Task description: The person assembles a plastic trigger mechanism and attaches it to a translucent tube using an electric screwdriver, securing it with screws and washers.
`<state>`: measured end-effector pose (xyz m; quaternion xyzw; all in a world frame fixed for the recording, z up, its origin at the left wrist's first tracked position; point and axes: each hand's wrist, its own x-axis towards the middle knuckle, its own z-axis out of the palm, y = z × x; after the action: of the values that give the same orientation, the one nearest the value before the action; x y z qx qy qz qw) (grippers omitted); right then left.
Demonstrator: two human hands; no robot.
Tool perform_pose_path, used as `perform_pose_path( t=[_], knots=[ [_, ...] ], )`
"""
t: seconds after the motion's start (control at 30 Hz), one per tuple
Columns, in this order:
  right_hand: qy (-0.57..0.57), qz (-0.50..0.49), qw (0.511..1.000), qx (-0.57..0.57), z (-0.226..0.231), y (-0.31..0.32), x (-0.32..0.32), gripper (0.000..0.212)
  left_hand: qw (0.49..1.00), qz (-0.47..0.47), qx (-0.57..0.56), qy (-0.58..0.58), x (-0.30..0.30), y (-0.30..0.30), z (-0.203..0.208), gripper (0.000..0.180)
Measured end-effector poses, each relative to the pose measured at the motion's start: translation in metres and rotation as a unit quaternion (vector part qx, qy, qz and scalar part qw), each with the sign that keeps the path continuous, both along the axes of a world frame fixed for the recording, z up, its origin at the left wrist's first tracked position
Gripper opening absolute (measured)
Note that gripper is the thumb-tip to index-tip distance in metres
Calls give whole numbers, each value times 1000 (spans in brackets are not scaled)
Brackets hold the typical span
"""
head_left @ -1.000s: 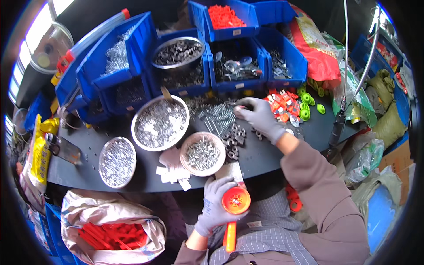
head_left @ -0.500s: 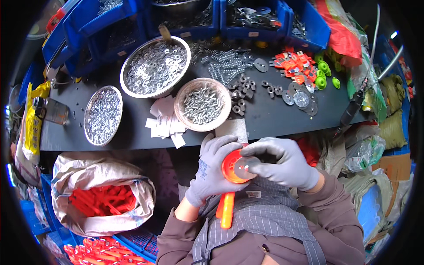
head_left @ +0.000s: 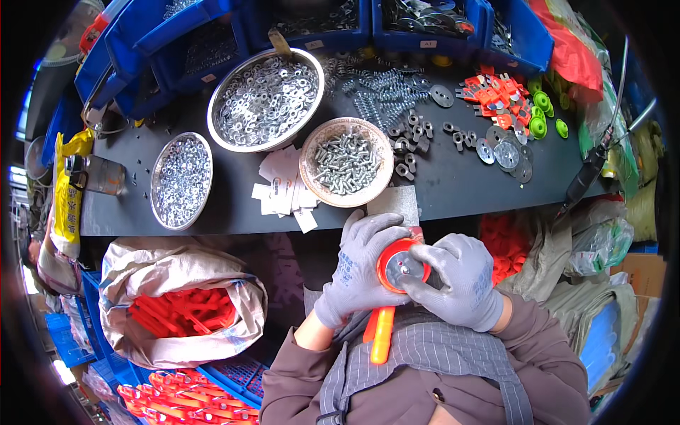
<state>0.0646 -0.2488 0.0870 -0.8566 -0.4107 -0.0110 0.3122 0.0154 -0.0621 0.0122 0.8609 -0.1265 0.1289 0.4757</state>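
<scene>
My left hand point(head_left: 354, 273), in a grey coated glove, is closed around an orange plastic part with a round cup-shaped head and a straight handle point(head_left: 382, 338) pointing down toward my apron. A flat metal disc point(head_left: 398, 263) lies inside the cup, with a small pin or hole at its centre. My right hand point(head_left: 464, 283), gloved the same way, has its thumb and forefinger at the disc's right edge; whether they pinch or press it is partly hidden. Just beyond my hands, a small grey block point(head_left: 395, 205) sits at the table's front edge.
On the dark table stand bowls of washers point(head_left: 265, 99), small nuts point(head_left: 182, 180) and screws point(head_left: 346, 163). Springs point(head_left: 386, 92), metal discs point(head_left: 508, 154), orange pieces point(head_left: 496, 99) and green caps point(head_left: 538, 127) lie loose. A sack point(head_left: 117, 312) of red parts is at left; blue bins point(head_left: 432, 44) line the back.
The metal disc, tilted over the cup's right side before, now lies inside the cup. My right fingers have moved down onto its edge. The whole view has shifted slightly.
</scene>
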Motion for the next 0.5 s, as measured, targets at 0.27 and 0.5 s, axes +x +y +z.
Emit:
perform_pose_path(
  t=[0.27, 0.5],
  knots=[
    [-128, -387, 848, 338, 0, -94, 66, 47, 1000, -19, -14, 15, 0, 2, 15, 91],
    [-271, -568, 775, 62, -107, -272, 169, 85, 990, 123, -29, 62, 9, 28, 61, 42]
  ],
)
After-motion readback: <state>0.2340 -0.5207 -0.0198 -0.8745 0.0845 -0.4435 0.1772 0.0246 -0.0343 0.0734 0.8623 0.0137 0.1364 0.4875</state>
